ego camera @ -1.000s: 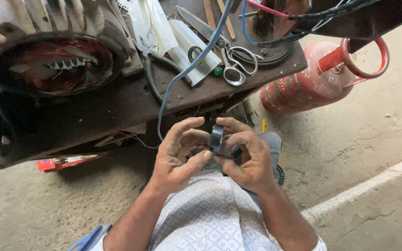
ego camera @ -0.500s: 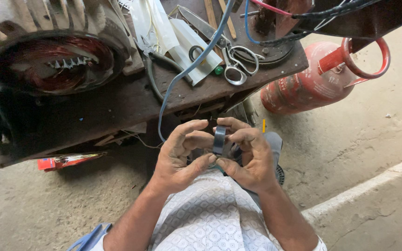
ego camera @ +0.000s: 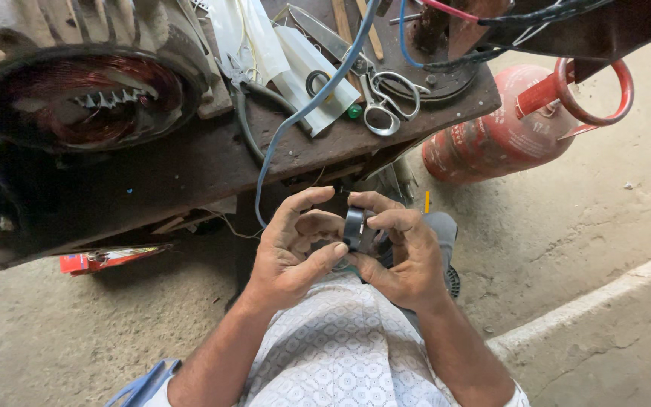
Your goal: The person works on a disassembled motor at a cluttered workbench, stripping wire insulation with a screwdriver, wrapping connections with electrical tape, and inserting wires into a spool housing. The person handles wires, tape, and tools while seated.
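Observation:
A small roll of black tape (ego camera: 353,226) stands on edge between both hands, in front of my lap. My left hand (ego camera: 288,252) curls around its left side, thumb pressed against the roll. My right hand (ego camera: 404,252) grips the roll from the right, fingers over its top. Both hands hover just below the front edge of a dark wooden workbench (ego camera: 190,162).
On the bench sit a motor stator with copper windings (ego camera: 77,90), scissors (ego camera: 382,94), white plastic sleeves (ego camera: 295,64) and a blue wire (ego camera: 295,120). A red gas cylinder (ego camera: 514,128) lies on the concrete floor at right. A red packet (ego camera: 103,258) lies under the bench.
The hands and the tape roll have stayed in the same place; the fingers shifted slightly around the roll.

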{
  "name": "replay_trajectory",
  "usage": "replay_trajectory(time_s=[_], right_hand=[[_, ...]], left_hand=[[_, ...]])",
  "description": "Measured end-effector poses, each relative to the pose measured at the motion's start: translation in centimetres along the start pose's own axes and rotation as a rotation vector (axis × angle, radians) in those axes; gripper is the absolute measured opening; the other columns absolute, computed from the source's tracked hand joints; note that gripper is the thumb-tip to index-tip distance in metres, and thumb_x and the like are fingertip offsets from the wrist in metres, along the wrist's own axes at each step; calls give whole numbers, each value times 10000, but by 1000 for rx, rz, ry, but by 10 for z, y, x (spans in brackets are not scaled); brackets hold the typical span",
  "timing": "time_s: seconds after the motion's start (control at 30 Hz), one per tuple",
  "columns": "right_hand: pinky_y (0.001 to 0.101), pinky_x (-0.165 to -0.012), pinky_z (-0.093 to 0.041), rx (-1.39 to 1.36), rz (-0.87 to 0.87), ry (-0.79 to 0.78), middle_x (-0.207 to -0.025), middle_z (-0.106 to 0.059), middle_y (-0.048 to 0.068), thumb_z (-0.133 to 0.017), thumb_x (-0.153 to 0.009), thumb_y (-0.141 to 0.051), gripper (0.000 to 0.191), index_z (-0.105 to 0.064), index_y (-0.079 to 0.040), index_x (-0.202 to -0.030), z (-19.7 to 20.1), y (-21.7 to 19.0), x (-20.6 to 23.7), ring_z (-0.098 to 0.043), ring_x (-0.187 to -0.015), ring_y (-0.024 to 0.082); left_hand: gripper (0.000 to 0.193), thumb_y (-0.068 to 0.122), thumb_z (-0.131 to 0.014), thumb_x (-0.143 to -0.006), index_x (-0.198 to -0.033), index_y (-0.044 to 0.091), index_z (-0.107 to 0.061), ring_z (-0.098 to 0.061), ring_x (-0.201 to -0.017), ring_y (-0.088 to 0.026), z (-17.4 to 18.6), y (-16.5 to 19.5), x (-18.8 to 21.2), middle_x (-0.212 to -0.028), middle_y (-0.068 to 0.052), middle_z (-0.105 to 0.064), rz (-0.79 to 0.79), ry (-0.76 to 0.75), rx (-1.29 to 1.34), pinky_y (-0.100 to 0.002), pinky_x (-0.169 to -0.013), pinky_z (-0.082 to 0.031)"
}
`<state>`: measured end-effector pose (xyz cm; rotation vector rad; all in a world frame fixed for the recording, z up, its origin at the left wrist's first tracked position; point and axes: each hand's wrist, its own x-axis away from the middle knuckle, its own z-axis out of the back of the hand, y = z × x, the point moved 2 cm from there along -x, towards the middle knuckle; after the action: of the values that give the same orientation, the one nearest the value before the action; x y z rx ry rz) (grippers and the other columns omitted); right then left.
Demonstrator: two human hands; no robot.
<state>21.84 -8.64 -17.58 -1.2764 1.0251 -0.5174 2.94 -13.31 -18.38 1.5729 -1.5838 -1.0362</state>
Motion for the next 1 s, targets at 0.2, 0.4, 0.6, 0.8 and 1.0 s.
replay_trajectory(time_s=[0.2,0.4,0.6,0.8,1.0], right_hand=[[363,-1137,-522,-34,-14,14,-1557,-502,226,-797,-904,33,557,-502,-111,-1354,-1,0,1,-566,-1405,232],[364,-1120,-535,-14,-14,30,-1549,-510,210,-787,-909,26,634,-461,-94,-1440,-3,-1,0,-613,-1316,199],[325,-1042,-574,95,2,12,-1538,-523,194,-795,-859,91,669,-480,-96,-1418,-2,0,-1,-640,-1214,146],[317,-1051,-557,103,-20,-2,-1541,-538,176,-723,-831,165,721,-474,-91,-1457,-2,0,1,-634,-1209,138],[335,-1091,-536,110,-23,2,-1531,-550,178,-714,-820,147,757,-462,-84,-1496,-2,-2,1,-628,-1261,171]], left_hand=[[673,-33,-738,-951,-1527,33,-397,-685,-1168,-201,0,-3,-2,-1209,-161,-700,-27,-36,30,-361,-1046,-557],[662,14,-749,-971,-1525,35,-388,-688,-1198,-207,0,-1,-1,-1240,-169,-705,-66,-47,34,-373,-1066,-564],[654,48,-746,-989,-1539,53,-393,-691,-1180,-204,0,-3,-1,-1210,-171,-712,-60,-38,117,-385,-1033,-580],[671,85,-762,-980,-1538,55,-391,-701,-1165,-204,0,-2,1,-1192,-165,-719,-45,-42,84,-380,-1004,-602],[688,88,-772,-978,-1547,54,-386,-698,-1190,-200,0,-1,0,-1214,-144,-709,-90,-90,31,-374,-1017,-614]])
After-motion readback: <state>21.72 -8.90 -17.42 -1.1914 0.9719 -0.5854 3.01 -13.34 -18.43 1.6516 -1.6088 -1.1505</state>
